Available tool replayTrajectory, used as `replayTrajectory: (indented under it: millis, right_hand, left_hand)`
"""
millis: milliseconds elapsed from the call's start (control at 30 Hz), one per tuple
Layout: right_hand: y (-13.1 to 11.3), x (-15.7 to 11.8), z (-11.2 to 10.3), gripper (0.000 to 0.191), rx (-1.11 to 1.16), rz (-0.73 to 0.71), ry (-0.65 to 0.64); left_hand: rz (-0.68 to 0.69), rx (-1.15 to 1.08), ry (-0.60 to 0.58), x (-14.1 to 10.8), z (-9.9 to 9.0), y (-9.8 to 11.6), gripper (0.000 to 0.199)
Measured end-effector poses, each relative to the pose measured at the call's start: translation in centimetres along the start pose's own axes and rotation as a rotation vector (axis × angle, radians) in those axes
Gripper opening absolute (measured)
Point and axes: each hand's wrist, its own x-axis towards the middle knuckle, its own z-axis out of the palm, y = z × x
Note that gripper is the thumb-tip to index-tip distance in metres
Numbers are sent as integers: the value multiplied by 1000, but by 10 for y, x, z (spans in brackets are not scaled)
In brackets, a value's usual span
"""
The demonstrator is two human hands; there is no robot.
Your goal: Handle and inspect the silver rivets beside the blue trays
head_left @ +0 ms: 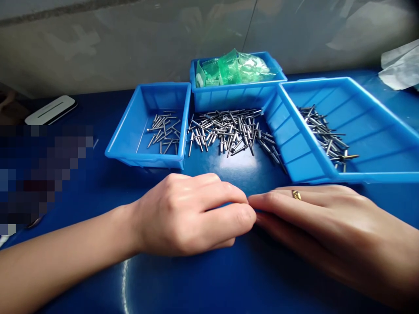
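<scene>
My left hand (193,213) and my right hand (330,231) meet at the fingertips, low over the blue tabletop (183,283). Both have their fingers pressed together; whatever is between them, if anything, is hidden. A gold ring (296,195) sits on a finger of the right hand. Just beyond the hands lies a loose pile of metal blind rivets (229,128). More rivets (327,139) fill part of the right-hand blue bin (369,131). Several screws (163,133) rest in the left blue bin (126,126).
Behind the rivet pile, a third blue bin (229,98) holds green plastic bags (229,67). A white flat device (50,110) lies at the far left, and crumpled white paper (401,65) at the far right. A grey wall (114,48) closes off the back.
</scene>
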Motion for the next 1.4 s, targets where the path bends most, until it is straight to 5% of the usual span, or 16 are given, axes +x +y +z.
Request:
replayTrajectory:
  millis: [133,400,767,1000,1133,1200,1267,1400]
  right_hand:
    - [-2,1,0,47,-26,13,20]
    - [-3,2,-4,54,-43,-1,9]
    - [-2,-22,2,25,-72,126,39]
    - [-1,-30,5,30,-97,101,3]
    - [-1,-18,1,18,-67,52,-11]
    - [-1,-10,-1,31,-24,2,-13]
    - [-3,-5,-2,42,12,-36,5]
    - [-6,-7,-2,35,-12,11,51]
  left_hand:
    - [-15,22,55,-3,5,0,26]
    - [2,70,-22,-1,1,-1,29]
    - [2,77,0,-1,5,-3,35]
    - [-18,110,32,1,7,1,31]
    - [13,83,162,-1,14,5,36]
    - [31,55,160,-1,12,8,38]
    - [13,40,37,-1,5,9,30]
    - [-38,112,77,1,-2,7,32]
